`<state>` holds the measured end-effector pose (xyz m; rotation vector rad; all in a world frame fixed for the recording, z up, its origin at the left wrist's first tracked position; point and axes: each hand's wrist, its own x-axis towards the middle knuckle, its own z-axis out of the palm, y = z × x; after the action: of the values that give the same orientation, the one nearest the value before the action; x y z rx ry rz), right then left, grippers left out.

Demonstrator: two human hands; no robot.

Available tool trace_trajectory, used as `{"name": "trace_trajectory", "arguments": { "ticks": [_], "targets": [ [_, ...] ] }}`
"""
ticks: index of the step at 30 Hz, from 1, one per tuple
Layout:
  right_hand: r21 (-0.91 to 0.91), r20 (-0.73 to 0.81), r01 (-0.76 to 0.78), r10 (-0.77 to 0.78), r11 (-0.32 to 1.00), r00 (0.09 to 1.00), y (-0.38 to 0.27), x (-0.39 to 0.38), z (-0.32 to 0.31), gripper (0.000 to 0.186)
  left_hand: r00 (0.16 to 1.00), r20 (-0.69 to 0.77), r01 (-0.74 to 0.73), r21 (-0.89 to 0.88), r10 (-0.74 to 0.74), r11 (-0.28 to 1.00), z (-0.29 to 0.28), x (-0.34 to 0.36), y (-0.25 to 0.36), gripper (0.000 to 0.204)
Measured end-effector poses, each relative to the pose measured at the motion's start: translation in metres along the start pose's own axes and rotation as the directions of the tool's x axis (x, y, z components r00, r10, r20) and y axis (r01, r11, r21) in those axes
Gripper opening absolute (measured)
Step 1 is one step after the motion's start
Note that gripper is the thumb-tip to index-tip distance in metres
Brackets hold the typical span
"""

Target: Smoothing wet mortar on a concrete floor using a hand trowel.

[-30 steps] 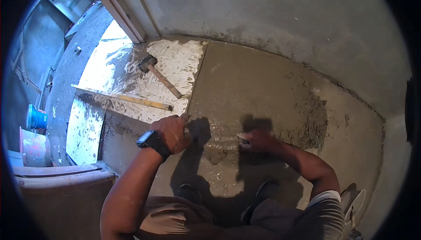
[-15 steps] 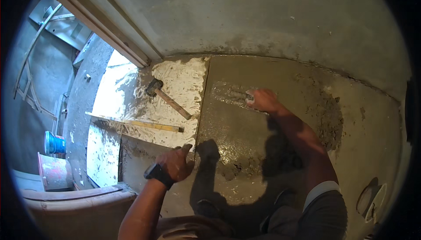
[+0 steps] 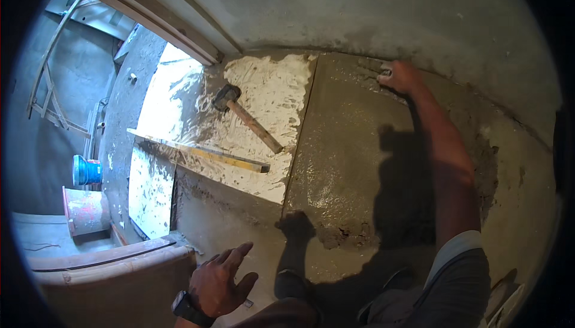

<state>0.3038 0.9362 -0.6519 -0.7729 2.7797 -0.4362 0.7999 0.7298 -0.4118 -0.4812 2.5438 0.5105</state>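
At the far edge of a wet grey mortar bed [image 3: 338,130], close to the wall, my right hand [image 3: 405,78] is closed on a plastering trowel [image 3: 370,79], whose mortar-coated blade lies flat on the surface. My left hand [image 3: 220,283] hovers low at the left, fingers spread and holding nothing, with a dark watch on the wrist. Left of the mortar is a pale tile [image 3: 269,94] smeared with grey. A mallet [image 3: 254,127] with a dark head and wooden handle rests on it, beside a yellow spirit level [image 3: 224,159].
A grey wall [image 3: 359,10] bounds the far side, and a door frame [image 3: 150,16] stands at the left. Beyond it are a blue bucket [image 3: 87,171] and a pale, stained bucket [image 3: 88,210]. Crumbly mortar [image 3: 344,236] lies along the near edge of the bed.
My right hand has slid the trowel away from me and toward the wall. My left hand has drawn back from the tile's near corner, and its fingers have spread. The view has shifted.
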Motion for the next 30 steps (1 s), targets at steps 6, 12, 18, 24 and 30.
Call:
{"name": "trace_trajectory", "arguments": {
  "ticks": [6, 12, 18, 24, 30],
  "targets": [
    [0.214, 0.105, 0.073, -0.098, 0.974, 0.99, 0.016, 0.009, 0.017, 0.06, 0.978, 0.095, 0.188, 0.005, -0.188, 0.982, 0.015, -0.012, -0.043, 0.059],
    [0.353, 0.196, 0.041, -0.116, 0.935, 0.974, -0.016, -0.054, 0.036, 0.049, 0.985, -0.002, 0.175, -0.038, -0.175, 0.984, 0.01, -0.003, -0.056, 0.058],
    [0.255, 0.313, 0.081, -0.162, 0.963, 0.936, -0.065, -0.147, 0.027, 0.051, 0.993, -0.048, 0.107, -0.008, -0.107, 0.994, 0.007, 0.016, -0.059, 0.057],
    [0.09, 0.457, 0.054, -0.089, 0.994, 0.885, -0.092, -0.249, 0.058, 0.059, 0.997, -0.078, -0.011, 0.043, 0.014, 0.999, 0.004, 0.047, -0.05, 0.057],
    [0.044, 0.226, 0.03, -0.039, 0.999, 0.973, -0.019, -0.294, 0.069, 0.057, 0.978, -0.119, -0.165, 0.084, 0.174, 0.983, 0.004, 0.095, -0.021, 0.057]
  ]
}}
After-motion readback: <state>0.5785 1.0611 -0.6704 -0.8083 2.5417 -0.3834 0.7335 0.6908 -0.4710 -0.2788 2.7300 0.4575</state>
